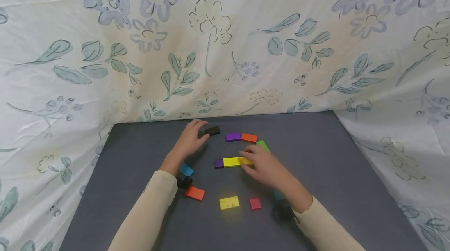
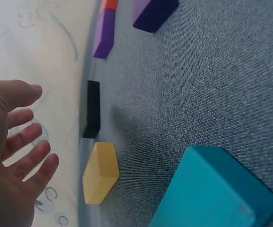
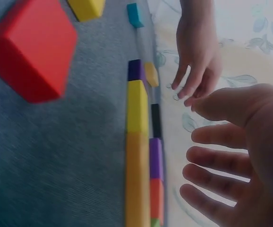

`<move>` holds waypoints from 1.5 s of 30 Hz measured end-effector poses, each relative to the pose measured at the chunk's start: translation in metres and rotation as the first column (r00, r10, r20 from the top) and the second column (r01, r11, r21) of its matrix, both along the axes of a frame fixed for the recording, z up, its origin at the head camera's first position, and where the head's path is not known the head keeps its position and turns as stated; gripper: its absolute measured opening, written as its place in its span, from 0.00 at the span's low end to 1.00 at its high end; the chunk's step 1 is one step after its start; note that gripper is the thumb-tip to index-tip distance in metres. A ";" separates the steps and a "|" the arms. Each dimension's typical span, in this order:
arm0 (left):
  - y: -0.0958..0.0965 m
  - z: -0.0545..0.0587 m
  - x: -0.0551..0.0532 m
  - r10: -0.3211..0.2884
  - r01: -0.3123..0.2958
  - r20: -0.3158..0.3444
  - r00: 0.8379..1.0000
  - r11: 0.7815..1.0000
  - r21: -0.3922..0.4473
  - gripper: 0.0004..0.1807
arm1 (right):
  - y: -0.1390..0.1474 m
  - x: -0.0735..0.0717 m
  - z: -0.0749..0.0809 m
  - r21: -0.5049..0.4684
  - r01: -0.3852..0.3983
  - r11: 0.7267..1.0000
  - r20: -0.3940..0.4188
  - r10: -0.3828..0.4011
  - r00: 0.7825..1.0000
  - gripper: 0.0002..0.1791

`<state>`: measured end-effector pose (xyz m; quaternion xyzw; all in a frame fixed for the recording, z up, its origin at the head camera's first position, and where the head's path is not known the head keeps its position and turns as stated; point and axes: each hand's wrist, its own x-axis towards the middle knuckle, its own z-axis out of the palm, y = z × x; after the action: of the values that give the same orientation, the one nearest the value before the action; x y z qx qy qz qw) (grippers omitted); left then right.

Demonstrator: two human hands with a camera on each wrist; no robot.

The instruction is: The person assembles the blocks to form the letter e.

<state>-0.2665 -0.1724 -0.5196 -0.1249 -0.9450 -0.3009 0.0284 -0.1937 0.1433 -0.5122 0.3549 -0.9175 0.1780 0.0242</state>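
My left hand (image 1: 190, 137) hovers with relaxed, spread fingers beside a black block (image 1: 212, 130), holding nothing. Below that hand, hidden from the head view, a tan-yellow block (image 2: 101, 172) shows in the left wrist view. Over the right end of a middle row hangs my right hand (image 1: 265, 165), its fingers loosely extended and nothing in them. This row joins a dark purple block (image 1: 219, 163), a yellow block (image 1: 231, 162) and an orange block (image 3: 137, 179) end to end. Behind it lie a purple block (image 1: 233, 137), a red-orange block (image 1: 249, 137) and a green block (image 1: 263, 145).
A blue block (image 1: 186, 169) and an orange-red block (image 1: 195, 193) lie by the left forearm. Nearer the front are a yellow block (image 1: 229, 203) and a red block (image 1: 255, 204). A teal block (image 1: 279, 195) is partly hidden by the right wrist. Flowered cloth (image 1: 225, 48) hangs behind the grey table (image 1: 316, 141).
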 end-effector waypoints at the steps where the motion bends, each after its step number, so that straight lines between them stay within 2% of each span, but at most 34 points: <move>1: 0.000 -0.001 -0.002 0.001 -0.001 0.006 1.000 1.000 0.000 0.29 | -0.001 0.000 -0.003 0.004 -0.002 1.000 -0.003 0.002 1.000 0.26; 9: 0.005 -0.006 -0.017 -0.022 0.023 0.012 1.000 0.999 -0.036 0.28 | -0.005 0.004 -0.021 0.063 0.006 0.998 0.003 -0.007 1.000 0.27; 20: 0.014 -0.015 -0.034 -0.020 0.023 0.070 0.997 0.998 -0.052 0.28 | -0.006 0.007 -0.030 0.093 0.024 0.995 -0.003 -0.024 1.000 0.24; 28: 0.018 -0.022 -0.036 -0.005 0.014 0.106 0.994 0.996 -0.086 0.27 | -0.006 0.013 -0.037 0.083 0.019 0.996 -0.068 -0.013 0.998 0.24; 34: 0.021 -0.025 -0.039 0.001 0.011 0.106 0.994 0.993 -0.117 0.26 | -0.005 0.013 -0.038 0.101 0.028 0.994 -0.063 -0.022 0.998 0.24; 45: 0.025 -0.027 -0.048 0.005 0.008 0.109 0.994 0.993 -0.119 0.25 | -0.004 0.008 -0.036 0.103 0.036 0.994 -0.063 -0.029 0.998 0.25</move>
<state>-0.3141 -0.1473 -0.5463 -0.1103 -0.9614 -0.2503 -0.0308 -0.1861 0.1389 -0.5486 0.3460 -0.9300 0.1187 0.0367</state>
